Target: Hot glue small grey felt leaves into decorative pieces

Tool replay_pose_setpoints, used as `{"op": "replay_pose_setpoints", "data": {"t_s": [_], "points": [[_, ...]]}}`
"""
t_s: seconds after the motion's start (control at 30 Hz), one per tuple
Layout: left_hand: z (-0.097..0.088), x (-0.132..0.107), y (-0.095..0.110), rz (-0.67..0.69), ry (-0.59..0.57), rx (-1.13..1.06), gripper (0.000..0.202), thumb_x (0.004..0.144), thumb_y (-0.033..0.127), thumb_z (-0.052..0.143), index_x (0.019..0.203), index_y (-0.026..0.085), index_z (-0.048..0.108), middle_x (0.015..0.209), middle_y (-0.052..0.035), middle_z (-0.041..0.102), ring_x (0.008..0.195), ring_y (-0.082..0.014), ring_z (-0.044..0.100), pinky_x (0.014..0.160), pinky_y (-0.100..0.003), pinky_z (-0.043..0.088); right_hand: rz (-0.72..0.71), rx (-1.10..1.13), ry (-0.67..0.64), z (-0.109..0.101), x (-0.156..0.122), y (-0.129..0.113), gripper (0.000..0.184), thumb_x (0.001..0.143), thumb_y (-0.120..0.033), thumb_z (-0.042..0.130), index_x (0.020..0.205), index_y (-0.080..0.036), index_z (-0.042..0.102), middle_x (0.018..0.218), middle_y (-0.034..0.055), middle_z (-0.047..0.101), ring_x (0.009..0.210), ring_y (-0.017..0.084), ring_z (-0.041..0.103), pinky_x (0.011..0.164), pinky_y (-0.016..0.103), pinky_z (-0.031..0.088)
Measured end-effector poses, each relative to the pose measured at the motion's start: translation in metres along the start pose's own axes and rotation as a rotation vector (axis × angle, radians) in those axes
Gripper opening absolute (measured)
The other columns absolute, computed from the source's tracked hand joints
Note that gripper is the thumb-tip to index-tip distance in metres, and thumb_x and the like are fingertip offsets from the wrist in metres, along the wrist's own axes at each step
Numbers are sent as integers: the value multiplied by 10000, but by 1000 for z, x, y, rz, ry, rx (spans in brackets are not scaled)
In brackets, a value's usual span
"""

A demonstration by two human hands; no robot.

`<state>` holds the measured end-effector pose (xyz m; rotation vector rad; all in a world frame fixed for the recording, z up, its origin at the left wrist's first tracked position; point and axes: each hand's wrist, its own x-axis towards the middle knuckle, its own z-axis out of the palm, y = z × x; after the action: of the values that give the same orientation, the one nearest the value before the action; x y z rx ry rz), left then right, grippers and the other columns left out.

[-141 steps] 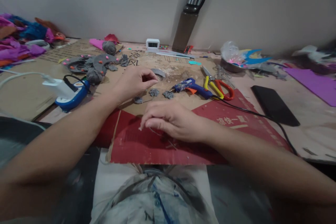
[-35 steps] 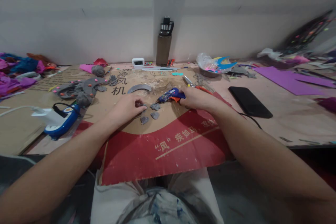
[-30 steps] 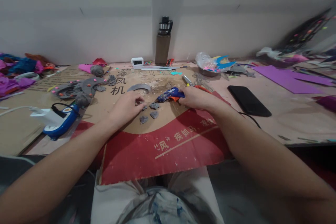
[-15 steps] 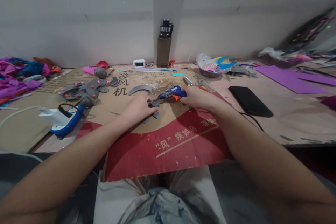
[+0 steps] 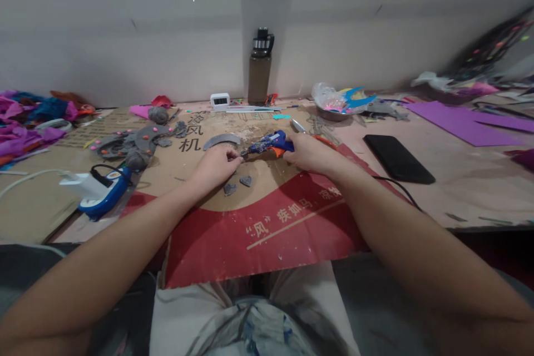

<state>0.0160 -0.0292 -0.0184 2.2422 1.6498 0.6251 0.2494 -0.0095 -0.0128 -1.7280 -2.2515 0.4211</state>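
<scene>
My right hand [image 5: 306, 153] is wrapped round a blue hot glue gun [image 5: 267, 143] with an orange trigger, its nozzle pointing left. My left hand [image 5: 221, 164] is closed in a pinch right at the nozzle tip; whatever is between the fingertips is too small to make out. Two small grey leaf-like pieces, one a grey scrap [image 5: 246, 180] and the other a darker grey scrap [image 5: 229, 189], lie on the cardboard sheet [image 5: 267, 233] below my left fingers. Behind that hand rests a curved grey strip [image 5: 222, 140].
Grey decorated shapes [image 5: 129, 144] and a blue power strip [image 5: 106, 194] with a white plug are on the left. A dark bottle [image 5: 259, 72] stands by the wall. To the right are a bowl [image 5: 334, 113] of scraps, a black phone [image 5: 398, 158] and purple sheets [image 5: 450, 122].
My left hand has moved slightly up and off the grey pieces, which now lie uncovered on the cardboard. Its fingertips have come to the glue gun's nozzle. The glue gun has shifted slightly left.
</scene>
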Motion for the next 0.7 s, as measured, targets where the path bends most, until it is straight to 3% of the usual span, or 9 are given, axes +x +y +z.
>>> {"op": "replay_pose_setpoints", "data": {"t_s": [0.23, 0.43, 0.53, 0.7], "points": [[-6, 2, -1, -102, -7, -7, 211, 746, 296, 543, 600, 185, 646, 536, -9, 579, 541, -143, 483, 544, -263, 333, -29, 55, 31, 3, 5, 8, 190, 746, -233, 544, 929, -199, 582, 713, 19, 609, 574, 136, 524, 506, 248, 342], [-15, 5, -3, -194, -119, -9, 306, 746, 399, 579, 515, 198, 572, 408, 23, 443, 412, -114, 370, 458, -263, 252, 0, 72, 91, 0, 5, 7, 238, 729, -315, 602, 928, -185, 585, 723, 35, 604, 619, 158, 534, 529, 262, 351], [-17, 7, -6, -212, -116, -26, 312, 729, 442, 618, 534, 199, 597, 443, 6, 495, 429, -124, 404, 463, -268, 261, -9, 126, 128, -3, 1, 2, 257, 717, -303, 617, 939, -183, 570, 706, 37, 611, 621, 169, 548, 536, 269, 365], [-16, 7, -15, -128, 30, -23, 197, 698, 388, 675, 619, 207, 682, 613, -36, 628, 585, -176, 528, 561, -280, 350, 14, 236, 64, -1, -1, 2, 321, 696, -211, 601, 1006, -192, 521, 673, 12, 611, 528, 153, 535, 488, 269, 359]]}}
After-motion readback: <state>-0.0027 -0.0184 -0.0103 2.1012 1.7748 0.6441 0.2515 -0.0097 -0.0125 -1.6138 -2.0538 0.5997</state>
